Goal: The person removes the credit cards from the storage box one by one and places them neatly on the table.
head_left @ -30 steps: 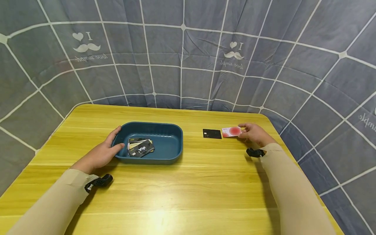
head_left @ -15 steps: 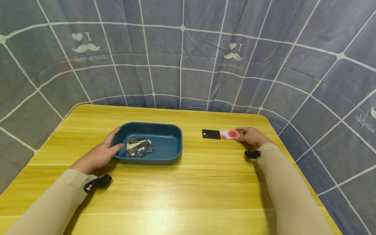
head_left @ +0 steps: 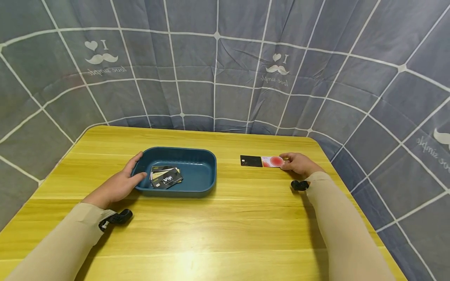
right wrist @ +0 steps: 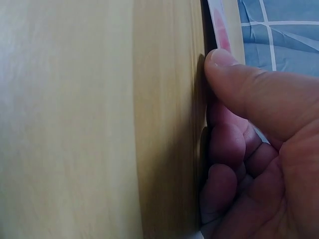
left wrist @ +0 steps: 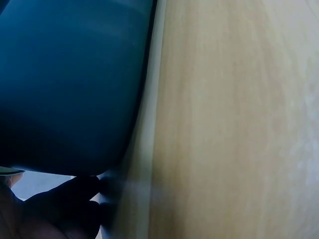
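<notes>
My left hand (head_left: 119, 185) grips the left end of a dark teal plastic tray (head_left: 198, 171), thumb over the rim and the other fingers along the outside. In the left wrist view the tray's outer wall (left wrist: 70, 89) fills the upper left, with dark fingers (left wrist: 65, 206) beneath. Inside the tray lies a loose pile of cards, topped by a black "Vip" card (head_left: 167, 178). At the right, my right hand (head_left: 299, 164) pinches the right end of a pink-and-white card (head_left: 271, 161) with a red disc. Its left edge meets a black VIP card (head_left: 250, 160).
Both cards at the right lie on the yellow wood-grain table (head_left: 218, 230), short of its back edge. A grey-blue gridded curtain (head_left: 197, 58) hangs behind and around the table. Black devices (head_left: 121, 216) are strapped at both wrists.
My right hand has moved left and toward me with the pink-and-white card, closing the small gap to the black VIP card. The left hand and tray stay put.
</notes>
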Tool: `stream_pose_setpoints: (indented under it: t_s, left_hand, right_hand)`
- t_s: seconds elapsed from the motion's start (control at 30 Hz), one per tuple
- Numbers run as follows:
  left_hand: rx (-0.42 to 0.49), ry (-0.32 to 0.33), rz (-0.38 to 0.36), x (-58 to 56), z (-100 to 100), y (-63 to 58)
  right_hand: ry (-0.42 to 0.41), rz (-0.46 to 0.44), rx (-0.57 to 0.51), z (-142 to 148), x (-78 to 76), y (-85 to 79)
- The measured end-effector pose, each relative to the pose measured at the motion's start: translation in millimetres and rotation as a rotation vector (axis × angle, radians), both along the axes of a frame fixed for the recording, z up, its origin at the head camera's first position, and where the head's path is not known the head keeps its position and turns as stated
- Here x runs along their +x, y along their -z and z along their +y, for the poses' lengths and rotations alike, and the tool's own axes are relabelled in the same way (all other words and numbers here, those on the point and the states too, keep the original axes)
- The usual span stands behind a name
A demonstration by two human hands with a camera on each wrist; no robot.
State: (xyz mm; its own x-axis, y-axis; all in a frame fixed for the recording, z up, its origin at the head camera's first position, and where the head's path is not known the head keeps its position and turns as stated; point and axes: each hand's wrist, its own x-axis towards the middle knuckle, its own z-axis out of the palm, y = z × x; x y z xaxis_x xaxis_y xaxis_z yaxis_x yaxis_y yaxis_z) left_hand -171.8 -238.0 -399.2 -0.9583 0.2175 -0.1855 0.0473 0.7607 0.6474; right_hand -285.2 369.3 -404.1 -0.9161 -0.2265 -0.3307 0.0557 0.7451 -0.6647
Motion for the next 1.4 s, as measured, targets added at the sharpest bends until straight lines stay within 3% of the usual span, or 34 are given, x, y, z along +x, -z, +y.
stream_pose_setpoints:
  t_s: [0.53,0.87,1.13,1.4]
  left_hand:
    - [0.002,-0.017,0.008,-1.7,5.5,2.0]
    - [0.008,-0.011,0.008,-1.9,4.0,3.2]
    - [0.006,-0.012,0.010,-2.6,3.6,3.4]
    - [0.010,-0.015,0.005,-1.3,4.7,2.7]
  right_hand:
    - [-0.024,0.033,0.058,2.0,-10.2,3.9]
    - [0.008,-0.016,-0.019,3.0,-11.3,7.6]
    - [-0.040,0.042,0.095,3.5,-14.4,7.8]
    - [-0.039,0.045,0.102,0.8,-10.8,6.6]
